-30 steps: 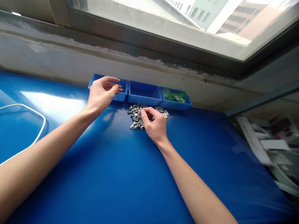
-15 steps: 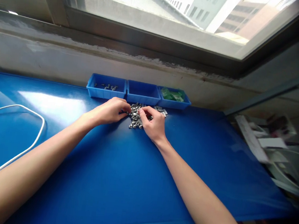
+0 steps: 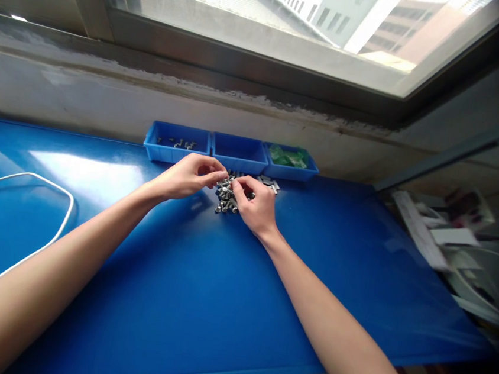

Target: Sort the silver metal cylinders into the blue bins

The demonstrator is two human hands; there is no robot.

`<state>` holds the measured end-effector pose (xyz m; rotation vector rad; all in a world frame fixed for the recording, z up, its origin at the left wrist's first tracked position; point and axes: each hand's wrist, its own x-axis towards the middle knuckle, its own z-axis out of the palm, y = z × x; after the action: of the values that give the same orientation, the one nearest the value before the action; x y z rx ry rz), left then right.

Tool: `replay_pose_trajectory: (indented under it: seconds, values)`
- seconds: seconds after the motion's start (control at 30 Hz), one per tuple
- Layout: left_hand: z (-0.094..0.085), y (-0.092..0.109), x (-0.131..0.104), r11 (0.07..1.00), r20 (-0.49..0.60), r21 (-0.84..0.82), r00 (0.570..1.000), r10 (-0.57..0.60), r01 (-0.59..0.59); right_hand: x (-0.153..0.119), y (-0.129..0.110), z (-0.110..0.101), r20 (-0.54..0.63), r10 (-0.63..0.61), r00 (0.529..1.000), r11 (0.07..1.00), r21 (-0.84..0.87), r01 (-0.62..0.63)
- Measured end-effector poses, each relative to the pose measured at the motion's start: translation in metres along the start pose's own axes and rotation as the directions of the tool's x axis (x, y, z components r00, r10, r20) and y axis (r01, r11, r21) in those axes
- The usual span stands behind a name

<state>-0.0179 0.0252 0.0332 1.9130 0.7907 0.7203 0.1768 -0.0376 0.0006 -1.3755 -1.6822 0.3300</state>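
A pile of small metal parts (image 3: 225, 199) lies on the blue table (image 3: 202, 301) between my hands. My left hand (image 3: 192, 176) is at the pile's upper left, raised a little, thumb and forefinger pinched together at their tips; whatever they hold is too small to make out. On the right side of the pile, my right hand (image 3: 254, 204) has its thumb and forefinger closed over the parts, and its fingertips hide what is between them. Several pale metal pieces (image 3: 269, 183) lie just behind my right hand.
Three joined blue bins stand behind the pile: the left bin (image 3: 164, 153) with a few small parts, the middle bin (image 3: 238, 164), and the right one holding green plastic (image 3: 288, 156). A white cable (image 3: 70, 210) curves at left. Boxes (image 3: 453, 237) sit beyond the right edge.
My left hand has risen and moved right, its fingertips now nearer to those of my right hand. My right hand has stayed almost in place.
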Motion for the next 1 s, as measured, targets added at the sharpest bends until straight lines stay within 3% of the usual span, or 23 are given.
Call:
replay_pose_trajectory:
  seconds: [0.13, 0.2, 0.27, 0.33, 0.4, 0.47, 0.67, 0.83, 0.9, 1.0]
  values:
    - [0.001, -0.001, 0.002, 0.983, -0.061, -0.174, 0.995, -0.073, 0.062, 0.000, 0.001, 0.000, 0.000, -0.001, 1.000, 1.000, 0.004, 0.001]
    - [0.001, -0.004, 0.004, 0.964, -0.161, -0.257, 0.980, -0.113, 0.069, 0.000, 0.001, 0.001, 0.004, 0.002, 1.000, 1.000, 0.005, -0.002]
    - [0.000, -0.007, 0.006, 0.951, -0.348, -0.308, 0.926, -0.148, 0.037, 0.000, 0.001, 0.001, 0.005, 0.004, 1.000, 1.000, 0.007, -0.004]
    - [-0.003, -0.009, 0.007, 0.943, -0.529, -0.333, 0.832, -0.169, -0.019, 0.000, 0.002, 0.001, 0.005, 0.008, 1.000, 1.000, 0.007, -0.008]
    - [-0.007, -0.011, 0.008, 0.934, -0.620, -0.351, 0.763, -0.184, -0.060, 0.000, 0.002, 0.000, 0.004, 0.013, 1.000, 1.000, 0.009, -0.013]
    - [-0.010, -0.011, 0.008, 0.929, -0.633, -0.364, 0.749, -0.193, -0.068, 0.000, 0.002, 0.000, 0.009, 0.014, 1.000, 1.000, 0.011, -0.014]
    - [-0.005, -0.009, 0.006, 0.972, -0.561, -0.234, 0.821, -0.108, -0.032, 0.000, 0.003, 0.000, 0.007, 0.021, 1.000, 1.000, -0.009, -0.021]
    - [0.002, -0.007, 0.001, 0.998, -0.236, 0.065, 0.972, 0.011, 0.004, 0.000, 0.001, 0.000, 0.010, 0.022, 1.000, 1.000, -0.002, -0.022]
    - [0.005, -0.008, -0.001, 0.981, -0.113, 0.188, 0.991, 0.076, -0.053, 0.000, 0.001, 0.000, -0.001, 0.017, 1.000, 1.000, 0.001, -0.017]
    - [0.009, -0.011, -0.003, 0.927, 0.028, 0.321, 0.981, 0.194, -0.193, 0.000, 0.000, -0.001, -0.006, 0.022, 1.000, 1.000, 0.006, -0.022]
